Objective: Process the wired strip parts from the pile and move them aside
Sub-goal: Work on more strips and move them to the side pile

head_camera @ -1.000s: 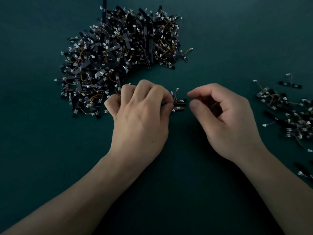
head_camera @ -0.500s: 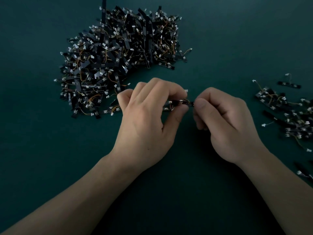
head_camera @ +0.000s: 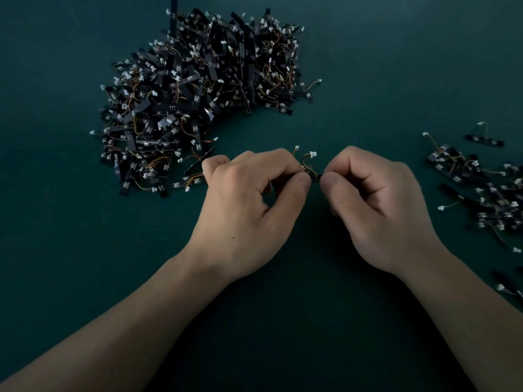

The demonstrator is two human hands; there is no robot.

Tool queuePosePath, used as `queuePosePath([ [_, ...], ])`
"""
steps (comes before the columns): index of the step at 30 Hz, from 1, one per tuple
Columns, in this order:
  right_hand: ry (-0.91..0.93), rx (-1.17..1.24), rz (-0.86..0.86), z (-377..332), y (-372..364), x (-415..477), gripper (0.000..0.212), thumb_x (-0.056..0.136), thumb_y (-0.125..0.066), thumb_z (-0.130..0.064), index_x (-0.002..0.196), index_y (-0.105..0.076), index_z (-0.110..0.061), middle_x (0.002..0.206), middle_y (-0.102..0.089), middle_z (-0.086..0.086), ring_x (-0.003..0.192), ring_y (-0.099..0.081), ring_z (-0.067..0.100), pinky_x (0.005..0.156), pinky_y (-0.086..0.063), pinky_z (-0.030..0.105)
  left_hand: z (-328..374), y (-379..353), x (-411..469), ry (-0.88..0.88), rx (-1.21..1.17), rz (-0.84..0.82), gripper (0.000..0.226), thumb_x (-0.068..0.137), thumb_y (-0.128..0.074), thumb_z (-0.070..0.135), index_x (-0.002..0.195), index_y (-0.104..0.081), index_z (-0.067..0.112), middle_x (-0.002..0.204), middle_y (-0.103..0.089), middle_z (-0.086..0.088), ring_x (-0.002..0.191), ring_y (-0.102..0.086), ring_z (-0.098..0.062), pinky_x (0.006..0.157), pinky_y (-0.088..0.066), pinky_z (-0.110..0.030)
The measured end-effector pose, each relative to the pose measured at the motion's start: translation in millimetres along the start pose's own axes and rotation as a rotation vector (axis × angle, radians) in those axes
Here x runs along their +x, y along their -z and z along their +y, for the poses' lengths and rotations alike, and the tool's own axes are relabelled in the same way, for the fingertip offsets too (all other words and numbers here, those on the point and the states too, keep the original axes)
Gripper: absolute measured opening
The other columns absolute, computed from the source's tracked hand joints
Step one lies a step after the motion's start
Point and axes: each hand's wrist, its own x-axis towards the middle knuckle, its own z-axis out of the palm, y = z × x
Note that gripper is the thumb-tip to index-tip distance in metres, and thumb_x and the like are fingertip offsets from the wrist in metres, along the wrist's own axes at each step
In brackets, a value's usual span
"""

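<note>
One wired strip [head_camera: 314, 178] is held over the counter [head_camera: 368, 66], near the pile [head_camera: 198, 89]: fingers [head_camera: 271, 162] of the left hand [head_camera: 249, 205] pinch one end, those of the right hand [head_camera: 376, 205] the other. It looks light and bendy, its thin wires [head_camera: 307, 161] fragile; best held by the strip ends, not the wires.
</note>
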Motion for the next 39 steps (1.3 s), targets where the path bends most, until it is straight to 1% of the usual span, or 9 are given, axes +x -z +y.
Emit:
queuePosePath([
  [3,0.006,0.017,0.003,-0.9,-0.2,-0.6,0.022,0.098,-0.055,-0.028,0.078,-0.059,-0.020,0.059,-0.054,0.005,0.047,-0.047,0.022,0.044,-0.036,0.035,1.1,0.5,-0.8,0.014,-0.027,0.004,0.023,0.097,-0.059,0.024,0.075,-0.060,0.027,0.067,-0.056,0.013,0.072,-0.059,-0.016,0.096,-0.036,-0.048],
  [12,0.010,0.005,0.006,-0.3,0.1,-1.1,0.023,0.096,-0.056,-0.028,0.075,-0.059,-0.019,0.056,-0.052,0.004,0.046,-0.045,0.022,0.044,-0.036,0.034,-0.1,-1.0,-0.8,0.017,-0.016,0.011,0.025,0.094,-0.059,0.020,0.069,-0.058,0.021,0.062,-0.055,0.007,0.069,-0.057,-0.016,0.093,-0.038,-0.050],
  [14,0.012,0.027,-0.001,0.3,-0.1,-1.2,0.023,0.096,-0.056,-0.027,0.075,-0.059,-0.017,0.055,-0.051,0.004,0.047,-0.044,0.022,0.044,-0.035,0.034,-1.7,-1.4,0.6,0.005,-0.030,-0.005,0.025,0.094,-0.060,0.018,0.069,-0.059,0.020,0.060,-0.053,0.007,0.064,-0.056,-0.016,0.086,-0.040,-0.048],
  [18,0.028,0.039,-0.001,0.8,0.7,-1.2,0.025,0.097,-0.056,-0.025,0.075,-0.059,-0.013,0.054,-0.051,0.004,0.046,-0.044,0.020,0.044,-0.035,0.034,-5.0,-0.1,3.1,-0.046,-0.120,-0.039,0.026,0.096,-0.061,0.005,0.071,-0.060,0.010,0.056,-0.047,0.003,0.053,-0.047,-0.022,0.061,-0.035,-0.028],
  [20,0.034,0.062,-0.005,0.6,1.1,-1.5,0.025,0.097,-0.055,-0.024,0.075,-0.059,-0.012,0.055,-0.051,0.006,0.047,-0.045,0.022,0.046,-0.036,0.038,-5.2,0.3,2.8,-0.042,-0.134,-0.053,0.025,0.097,-0.061,0.007,0.073,-0.061,0.012,0.057,-0.047,0.006,0.054,-0.048,-0.020,0.064,-0.036,-0.031],
  [26,0.035,0.074,-0.022,0.3,0.8,-1.8,0.026,0.097,-0.054,-0.024,0.074,-0.057,-0.012,0.055,-0.051,0.008,0.047,-0.043,0.024,0.046,-0.035,0.041,-2.3,1.7,1.4,-0.029,-0.103,-0.049,0.024,0.096,-0.058,0.014,0.072,-0.060,0.018,0.060,-0.050,0.012,0.063,-0.054,-0.011,0.081,-0.042,-0.058],
  [30,0.040,0.081,-0.030,0.6,1.5,-2.4,0.027,0.097,-0.053,-0.024,0.074,-0.056,-0.011,0.055,-0.050,0.010,0.048,-0.045,0.027,0.047,-0.035,0.043,-1.1,1.6,0.8,-0.039,-0.090,-0.041,0.024,0.096,-0.057,0.014,0.072,-0.060,0.018,0.061,-0.049,0.011,0.064,-0.054,-0.011,0.084,-0.040,-0.056],
  [35,0.054,0.079,-0.022,0.2,2.0,-2.2,0.026,0.099,-0.054,-0.024,0.076,-0.058,-0.013,0.055,-0.051,0.006,0.048,-0.046,0.024,0.047,-0.037,0.041,-2.5,3.0,2.3,-0.013,-0.167,-0.074,0.024,0.097,-0.056,0.012,0.073,-0.059,0.015,0.057,-0.044,0.017,0.057,-0.048,-0.005,0.073,-0.029,-0.046],
  [39,0.059,0.053,-0.016,1.4,1.7,-2.4,0.026,0.098,-0.055,-0.023,0.075,-0.059,-0.012,0.055,-0.051,0.005,0.048,-0.046,0.023,0.047,-0.036,0.039,-3.3,2.7,2.7,-0.022,-0.150,-0.066,0.024,0.096,-0.057,0.012,0.072,-0.060,0.014,0.060,-0.049,0.011,0.061,-0.052,-0.011,0.072,-0.035,-0.051],
])
